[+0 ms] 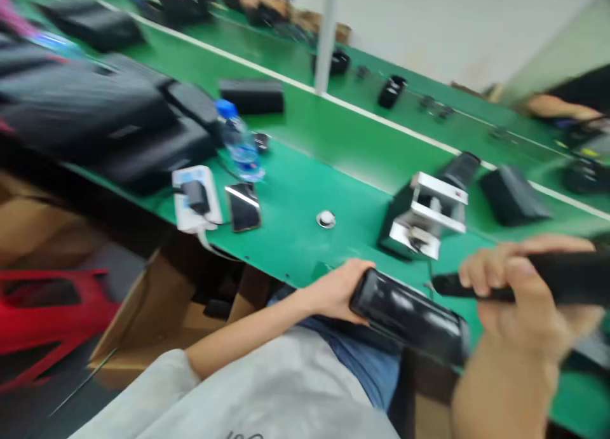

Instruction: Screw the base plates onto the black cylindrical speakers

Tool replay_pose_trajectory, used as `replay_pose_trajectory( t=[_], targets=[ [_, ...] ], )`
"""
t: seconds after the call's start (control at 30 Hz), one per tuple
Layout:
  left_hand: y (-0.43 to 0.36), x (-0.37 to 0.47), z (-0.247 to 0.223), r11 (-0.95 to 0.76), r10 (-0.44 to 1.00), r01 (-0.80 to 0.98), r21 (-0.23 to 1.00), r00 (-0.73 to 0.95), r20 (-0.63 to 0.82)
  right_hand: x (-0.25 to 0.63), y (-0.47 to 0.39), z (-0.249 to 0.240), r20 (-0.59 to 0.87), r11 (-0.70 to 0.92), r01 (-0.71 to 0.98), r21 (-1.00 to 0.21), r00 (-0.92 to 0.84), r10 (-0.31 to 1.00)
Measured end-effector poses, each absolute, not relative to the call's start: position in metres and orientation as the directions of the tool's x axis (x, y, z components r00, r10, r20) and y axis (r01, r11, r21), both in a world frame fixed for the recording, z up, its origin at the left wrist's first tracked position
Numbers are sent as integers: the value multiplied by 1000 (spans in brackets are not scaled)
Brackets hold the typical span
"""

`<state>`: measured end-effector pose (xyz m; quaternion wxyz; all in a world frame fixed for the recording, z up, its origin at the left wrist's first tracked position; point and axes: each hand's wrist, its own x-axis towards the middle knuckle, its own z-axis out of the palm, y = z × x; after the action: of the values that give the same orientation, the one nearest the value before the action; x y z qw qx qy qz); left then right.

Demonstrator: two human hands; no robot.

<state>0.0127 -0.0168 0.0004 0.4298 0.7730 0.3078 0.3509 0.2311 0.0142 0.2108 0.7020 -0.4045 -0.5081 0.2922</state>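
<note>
My left hand (339, 291) grips one end of a glossy black oblong housing (412, 315) above the bench's front edge, over my lap. The housing lies tilted, its far end down to the right. At the right, blurred by motion, my right hand (528, 293) is closed around a long black object (567, 275), whose narrow end points left. Its exact kind I cannot make out; a thin cord shows by that end. Behind the housing stands a black and silver metal fixture (422, 216). A small round white piece (326, 219) lies on the green bench (290, 204).
Left on the bench are a phone (243, 206), a white power strip with a black plug (194, 199), a water bottle (242, 143) and several large black housings (90, 102). A red stool (52, 318) and cardboard box (138, 324) stand below. Other people's arms (557, 107) show across the divider.
</note>
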Motion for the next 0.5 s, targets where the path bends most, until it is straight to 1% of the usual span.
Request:
replay_pose_trajectory(
  t=[0.07,0.13,0.2,0.23,0.27,0.33,0.4,0.5],
  targets=[
    [-16,8,2,-439,775,181,880,572,269,244,8,226,591,607,9,-795,241,770],
    [-15,6,4,-442,760,191,877,598,253,246,20,237,720,744,60,-665,318,617],
    [-15,5,7,-452,747,197,870,617,249,244,42,241,790,815,143,-561,386,476],
    [-16,5,9,-458,744,200,866,619,251,243,54,240,808,830,173,-530,399,433],
    [-17,5,11,-462,743,203,863,620,252,241,64,237,820,835,194,-515,396,414],
    [-18,5,12,-465,744,214,859,620,249,241,81,229,830,823,233,-517,371,417],
    [-18,4,12,-461,748,228,858,620,237,242,92,220,822,786,282,-550,348,451],
    [-17,4,11,-465,744,237,853,626,232,246,98,212,800,688,408,-600,326,504]
  ],
)
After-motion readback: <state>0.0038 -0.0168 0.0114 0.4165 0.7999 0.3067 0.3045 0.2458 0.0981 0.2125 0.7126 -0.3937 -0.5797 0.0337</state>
